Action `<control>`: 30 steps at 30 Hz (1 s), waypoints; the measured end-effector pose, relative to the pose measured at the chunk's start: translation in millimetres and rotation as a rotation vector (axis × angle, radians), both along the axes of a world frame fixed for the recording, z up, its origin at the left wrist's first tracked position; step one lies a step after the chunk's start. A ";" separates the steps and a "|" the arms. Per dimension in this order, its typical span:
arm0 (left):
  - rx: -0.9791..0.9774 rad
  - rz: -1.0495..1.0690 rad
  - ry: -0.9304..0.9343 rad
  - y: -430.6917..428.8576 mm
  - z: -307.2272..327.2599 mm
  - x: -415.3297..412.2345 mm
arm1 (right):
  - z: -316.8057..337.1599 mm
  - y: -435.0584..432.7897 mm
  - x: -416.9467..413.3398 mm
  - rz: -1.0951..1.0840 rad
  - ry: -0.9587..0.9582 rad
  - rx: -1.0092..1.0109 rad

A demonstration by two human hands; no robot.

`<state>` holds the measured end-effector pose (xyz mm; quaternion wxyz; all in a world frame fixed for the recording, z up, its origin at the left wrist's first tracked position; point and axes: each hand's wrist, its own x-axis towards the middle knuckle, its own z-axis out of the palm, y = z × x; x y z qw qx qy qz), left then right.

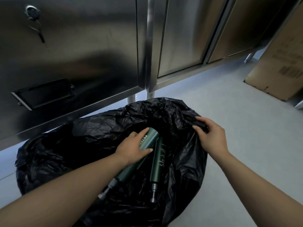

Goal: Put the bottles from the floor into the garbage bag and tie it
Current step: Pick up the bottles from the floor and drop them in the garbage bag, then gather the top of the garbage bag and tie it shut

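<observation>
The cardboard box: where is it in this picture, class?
In the head view, the cardboard box stands on the floor at the far right, beside the steel cabinets and beyond the right hand gripping the garbage bag.

A commercial kitchen or back room, it seems. Stainless steel cabinets [82, 46] on legs stand beyond the hands. A cardboard box [278, 63] leans on the grey floor [229, 104].

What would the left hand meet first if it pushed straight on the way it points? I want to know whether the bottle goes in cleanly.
Probably the dark inside of the black garbage bag, past the green bottle held by the left hand; depth is unclear.
</observation>
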<state>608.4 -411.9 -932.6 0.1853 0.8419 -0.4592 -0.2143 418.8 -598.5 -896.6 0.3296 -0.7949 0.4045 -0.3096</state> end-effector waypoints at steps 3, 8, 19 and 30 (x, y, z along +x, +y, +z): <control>0.054 -0.040 -0.054 -17.8 -0.6 -9.9 | 2.6 -4.4 -6.3 0.035 -0.025 -0.019; -0.019 -0.039 -0.070 -27.3 5.9 -10.7 | 2.2 -7.5 -4.7 0.097 -0.055 0.000; -0.034 -0.001 -0.266 20.5 28.2 37.3 | 9.2 4.1 26.6 0.151 0.148 -0.204; 0.075 0.181 -0.407 136.7 50.1 118.4 | 13.9 106.0 135.4 0.575 0.200 -0.157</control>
